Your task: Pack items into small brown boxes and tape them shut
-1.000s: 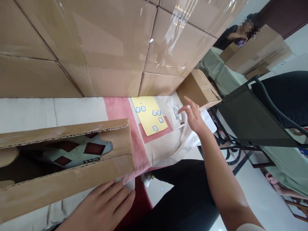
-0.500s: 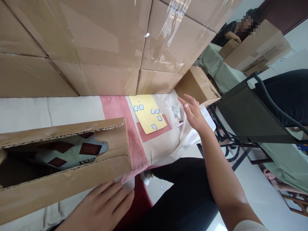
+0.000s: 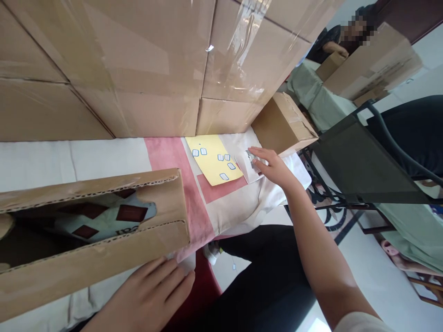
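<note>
the right hand (image 3: 272, 168) was over the white packet (image 3: 244, 167), fingers extended, its grip impossible to tell; the packet lay on the surface (image 3: 230, 214) just beside the yellow sheet (image 3: 210, 163). the left hand (image 3: 147, 293), loosely spread with nothing seen in it, lay near the open carton (image 3: 138, 256).

Two hands of the wearer are in view, one left hand (image 3: 148, 286) and one right hand (image 3: 272, 168). There is one yellow sheet (image 3: 212, 171) bearing six blue-edged labels (image 3: 224, 176), one white packet (image 3: 245, 167), one long open box (image 3: 138, 259) with one diamond-patterned bag (image 3: 132, 213) showing, one open carton (image 3: 293, 119), one dark chair (image 3: 355, 159) and one co-worker (image 3: 328, 44). The stacked cartons (image 3: 145, 60) run out of view, so their total cannot be told.
</note>
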Tool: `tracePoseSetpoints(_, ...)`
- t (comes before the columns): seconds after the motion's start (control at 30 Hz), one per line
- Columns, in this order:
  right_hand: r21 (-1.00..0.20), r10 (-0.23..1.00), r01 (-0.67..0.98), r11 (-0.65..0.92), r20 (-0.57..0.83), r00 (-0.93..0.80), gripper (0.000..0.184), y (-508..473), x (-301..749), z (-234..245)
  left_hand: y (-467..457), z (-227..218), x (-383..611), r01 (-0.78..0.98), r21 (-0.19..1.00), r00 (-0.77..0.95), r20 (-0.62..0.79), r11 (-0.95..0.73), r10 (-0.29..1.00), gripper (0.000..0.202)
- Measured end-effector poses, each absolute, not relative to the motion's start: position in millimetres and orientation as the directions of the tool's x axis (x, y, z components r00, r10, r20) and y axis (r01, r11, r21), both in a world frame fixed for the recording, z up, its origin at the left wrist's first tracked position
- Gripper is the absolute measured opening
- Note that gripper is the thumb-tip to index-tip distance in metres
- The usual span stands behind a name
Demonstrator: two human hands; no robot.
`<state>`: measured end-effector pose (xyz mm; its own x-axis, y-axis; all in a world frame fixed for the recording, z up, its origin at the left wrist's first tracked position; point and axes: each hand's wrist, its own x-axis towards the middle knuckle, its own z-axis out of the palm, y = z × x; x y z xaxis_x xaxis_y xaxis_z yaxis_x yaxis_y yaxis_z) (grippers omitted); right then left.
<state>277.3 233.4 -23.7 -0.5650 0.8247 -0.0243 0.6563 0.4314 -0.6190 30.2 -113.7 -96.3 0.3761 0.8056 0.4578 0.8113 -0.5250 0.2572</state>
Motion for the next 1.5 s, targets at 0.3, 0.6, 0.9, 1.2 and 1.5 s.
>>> tracePoseSetpoints(0.3, -0.794, 0.904, 0.597, 0.112, -0.169, -0.394, 0.046, 236, 263, -25, -112, -92, 28, 0.804, 0.261, 0.383, 0.46, -0.534, 0.801, 0.032)
tracePoseSetpoints(0.6, -0.793, 0.947, 0.609, 0.016, -0.183, -0.264, 0.053, 237, 262, -20, -107, -91, 29, 0.807, 0.241, 0.419, 0.409, -0.539, 0.811, 0.036)
tracePoseSetpoints(0.9, -0.674, 0.965, 0.733, -0.087, -0.239, -0.105, 0.074, 235, 255, -16, -103, -86, 27, 0.809, 0.218, 0.43, 0.414, -0.546, 0.802, 0.042)
tracePoseSetpoints(1.2, -0.633, 0.967, 0.774, -0.02, -0.207, -0.145, 0.069, 227, 256, -10, -102, -84, 31, 0.811, 0.204, 0.451, 0.381, -0.549, 0.807, 0.037)
tracePoseSetpoints(1.5, -0.668, 0.923, 0.738, -0.098, -0.338, -0.183, 0.047, 234, 259, -10, -100, -81, 32, 0.8, 0.196, 0.471, 0.382, -0.568, 0.795, 0.032)
